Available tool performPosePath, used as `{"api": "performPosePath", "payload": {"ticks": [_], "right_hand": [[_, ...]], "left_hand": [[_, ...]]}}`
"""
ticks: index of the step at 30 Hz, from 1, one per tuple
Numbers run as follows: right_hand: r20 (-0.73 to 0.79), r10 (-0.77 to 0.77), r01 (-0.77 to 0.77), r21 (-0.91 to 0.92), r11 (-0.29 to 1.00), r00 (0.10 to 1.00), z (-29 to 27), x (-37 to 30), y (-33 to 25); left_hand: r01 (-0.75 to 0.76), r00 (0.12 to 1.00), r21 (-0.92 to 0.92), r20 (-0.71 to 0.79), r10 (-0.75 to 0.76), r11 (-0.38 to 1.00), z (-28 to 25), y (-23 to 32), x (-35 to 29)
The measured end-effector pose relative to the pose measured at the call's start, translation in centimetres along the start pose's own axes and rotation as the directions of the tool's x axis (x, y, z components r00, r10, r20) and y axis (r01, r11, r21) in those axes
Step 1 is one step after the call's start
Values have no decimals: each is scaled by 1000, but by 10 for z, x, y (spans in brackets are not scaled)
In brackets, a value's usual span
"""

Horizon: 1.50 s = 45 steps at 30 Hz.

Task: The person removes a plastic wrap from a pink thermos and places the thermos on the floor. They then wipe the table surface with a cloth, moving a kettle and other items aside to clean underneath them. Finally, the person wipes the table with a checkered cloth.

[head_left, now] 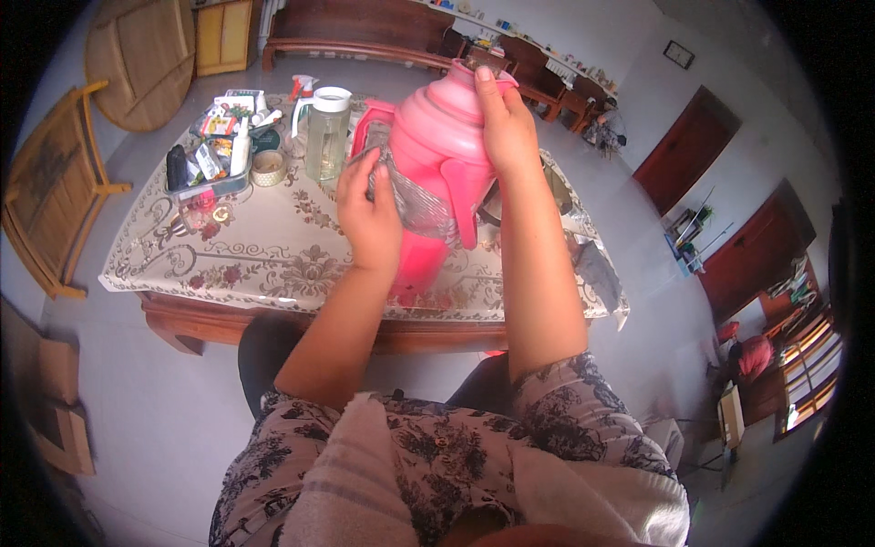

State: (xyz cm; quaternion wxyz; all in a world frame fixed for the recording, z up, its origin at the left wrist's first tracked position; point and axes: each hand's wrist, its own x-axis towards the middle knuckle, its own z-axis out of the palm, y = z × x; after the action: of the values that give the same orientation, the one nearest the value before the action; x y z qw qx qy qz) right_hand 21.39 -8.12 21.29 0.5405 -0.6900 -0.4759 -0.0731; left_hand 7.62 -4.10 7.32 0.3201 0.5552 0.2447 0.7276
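A large pink thermos flask [439, 123] stands tilted at the near side of the table, with a handle at its left and a pink strap-like piece down its right front. My right hand [503, 123] grips its top by the rim, fingers closed over the edge. A crumpled grey cloth [419, 202] lies against the flask's middle. My left hand [369, 208] presses this cloth to the flask's left side, its fingers bent and partly hidden by the flask. What is inside the flask's mouth is too small to make out.
A patterned cloth covers the table [246, 264]. Left of the flask are a clear jug [326, 146] with a white lid, a roll of tape [269, 168], a red-headed spray bottle [303, 87] and a filled plastic box [211, 190]. A grey cloth [597, 273] hangs at the right edge.
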Motion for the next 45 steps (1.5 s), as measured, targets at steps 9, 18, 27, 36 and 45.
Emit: {"api": "performPosePath", "payload": {"ticks": [9, 18, 27, 36, 45], "right_hand": [[-4, -4, 5, 30, 1000, 1000, 2, 1, 5], [-23, -4, 5, 40, 999, 1000, 4, 0, 4], [-29, 4, -4, 16, 1000, 1000, 4, 2, 7], [-21, 17, -16, 43, 999, 1000, 5, 4, 5], [-18, -14, 15, 28, 999, 1000, 3, 0, 3]], "left_hand": [[-233, 966, 154, 147, 210, 960, -6, 9, -8], [-384, 882, 223, 377, 284, 896, -19, 35, -36], [-290, 924, 236, 321, 207, 928, -11, 17, -31], [-212, 965, 131, 185, 187, 968, 4, 9, 0], [-277, 947, 233, 230, 224, 932, -2, 15, -3]]}}
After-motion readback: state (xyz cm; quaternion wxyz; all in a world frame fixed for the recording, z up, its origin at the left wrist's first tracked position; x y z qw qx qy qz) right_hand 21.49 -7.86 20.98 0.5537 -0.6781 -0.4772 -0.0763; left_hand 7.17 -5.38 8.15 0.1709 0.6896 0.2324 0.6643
